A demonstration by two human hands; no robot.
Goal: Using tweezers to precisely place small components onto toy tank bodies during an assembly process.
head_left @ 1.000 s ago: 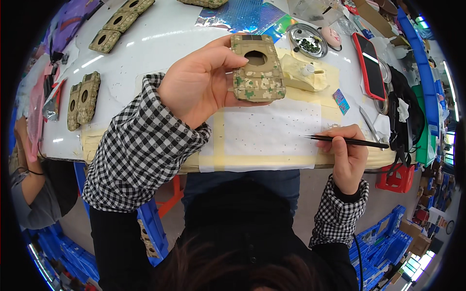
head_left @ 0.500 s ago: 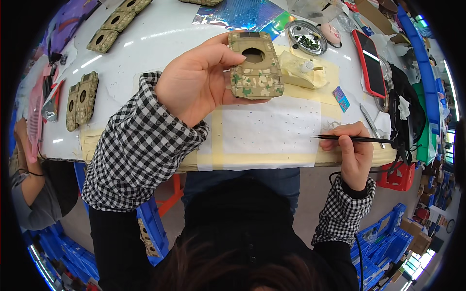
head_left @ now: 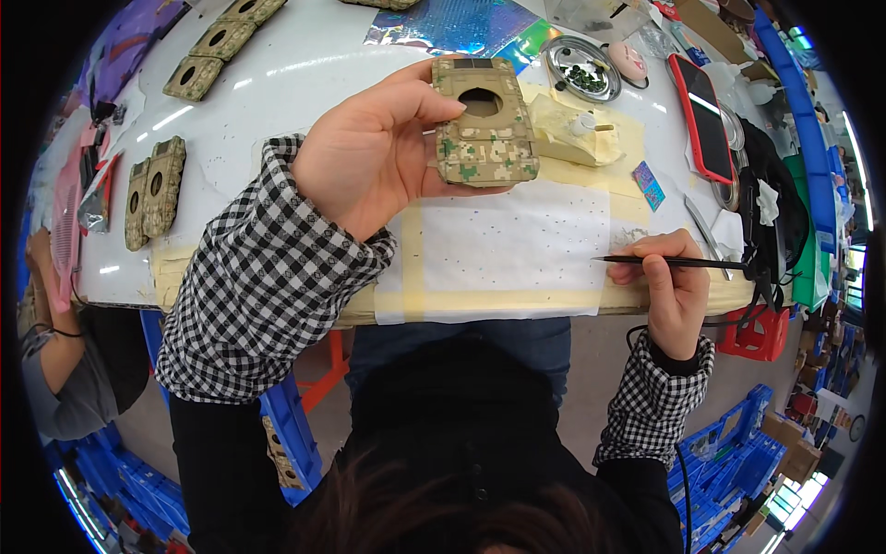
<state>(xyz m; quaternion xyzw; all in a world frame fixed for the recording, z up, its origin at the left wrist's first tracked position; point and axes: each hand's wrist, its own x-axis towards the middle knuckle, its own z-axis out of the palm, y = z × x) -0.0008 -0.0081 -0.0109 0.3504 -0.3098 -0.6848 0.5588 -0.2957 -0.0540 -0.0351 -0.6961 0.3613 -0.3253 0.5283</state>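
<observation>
A camouflage model tank hull [head_left: 487, 148] with a round opening in its top is gripped in my left hand [head_left: 365, 152], thumb beside the opening, above the far part of a white sheet [head_left: 508, 240]. Tiny dark parts are scattered over that sheet, which yellow tape holds to the table. In my right hand [head_left: 669, 282] I pinch a pair of thin black tweezers [head_left: 678, 262]; their tip points left over the sheet's right edge. Just beyond stands a small white-capped bottle [head_left: 581, 126] set in a taped yellow block [head_left: 568, 143].
More camouflage hulls [head_left: 155, 192] lie at the left and far left. Toward the back right are a round metal dish [head_left: 583, 69] of small dark green parts and a red-cased phone [head_left: 700, 120]. Metal tweezers [head_left: 706, 231] rest right of the sheet. Another person's arm [head_left: 57, 295] shows at the left.
The hull and my left hand have shifted very slightly away from me. My right hand and the tweezers hold almost the same place.
</observation>
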